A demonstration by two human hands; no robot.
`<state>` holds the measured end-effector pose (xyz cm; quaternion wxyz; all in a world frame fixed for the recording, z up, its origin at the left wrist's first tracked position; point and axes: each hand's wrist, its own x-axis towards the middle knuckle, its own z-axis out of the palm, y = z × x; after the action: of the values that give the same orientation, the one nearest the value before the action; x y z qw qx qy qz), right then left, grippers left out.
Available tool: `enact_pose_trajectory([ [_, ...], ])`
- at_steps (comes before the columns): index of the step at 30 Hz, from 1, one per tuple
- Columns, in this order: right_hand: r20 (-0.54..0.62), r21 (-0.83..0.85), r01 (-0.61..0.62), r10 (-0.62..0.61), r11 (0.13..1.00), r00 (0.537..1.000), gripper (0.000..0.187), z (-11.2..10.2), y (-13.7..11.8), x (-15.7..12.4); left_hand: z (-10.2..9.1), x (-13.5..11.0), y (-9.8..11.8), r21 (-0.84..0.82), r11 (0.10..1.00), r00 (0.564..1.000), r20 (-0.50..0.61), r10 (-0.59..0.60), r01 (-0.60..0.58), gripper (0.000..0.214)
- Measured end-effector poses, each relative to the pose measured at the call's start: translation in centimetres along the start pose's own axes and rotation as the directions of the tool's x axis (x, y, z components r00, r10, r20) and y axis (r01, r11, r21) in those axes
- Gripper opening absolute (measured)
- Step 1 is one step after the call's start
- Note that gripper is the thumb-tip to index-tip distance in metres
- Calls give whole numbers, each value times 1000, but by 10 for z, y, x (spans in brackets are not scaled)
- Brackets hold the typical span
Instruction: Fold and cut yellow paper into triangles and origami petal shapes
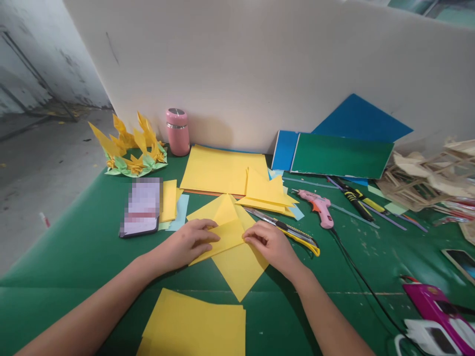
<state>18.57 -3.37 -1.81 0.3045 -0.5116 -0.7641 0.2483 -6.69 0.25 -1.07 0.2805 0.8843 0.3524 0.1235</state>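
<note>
Under my left hand (195,240) lies a folded piece of yellow paper (229,237); the fingers rest spread and nearly flat on its left part. My right hand (267,243) pinches the right end of this folded piece between thumb and fingertips. Beneath it, a square yellow sheet (241,277) lies turned on its corner on the green table. A utility knife (270,217) with a grey blade sits just behind my right hand, beside a pair of yellow-handled scissors or a second cutter (306,241). Nearest to me is a stack of yellow paper (200,326).
A yellow paper crown (135,153), a pink flask (178,133) and a phone (143,207) stand or lie at left. Behind are larger yellow sheets (218,168). To the right are a pink glue gun (322,210) with a cord, green board (341,155) and wooden model (415,173).
</note>
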Motion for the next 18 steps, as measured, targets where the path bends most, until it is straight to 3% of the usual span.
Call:
enact_pose_trajectory([
  [4,3,-8,45,-45,999,999,16,-1,2,-2,0,0,-1,1,1000,1000,-13,19,-19,29],
  [11,95,-123,291,-280,949,955,34,-8,10,-8,2,0,-3,24,999,1000,-12,26,-26,30],
  [18,131,-169,311,-291,935,948,37,-12,8,-8,2,0,-2,18,999,999,-29,44,-44,29],
])
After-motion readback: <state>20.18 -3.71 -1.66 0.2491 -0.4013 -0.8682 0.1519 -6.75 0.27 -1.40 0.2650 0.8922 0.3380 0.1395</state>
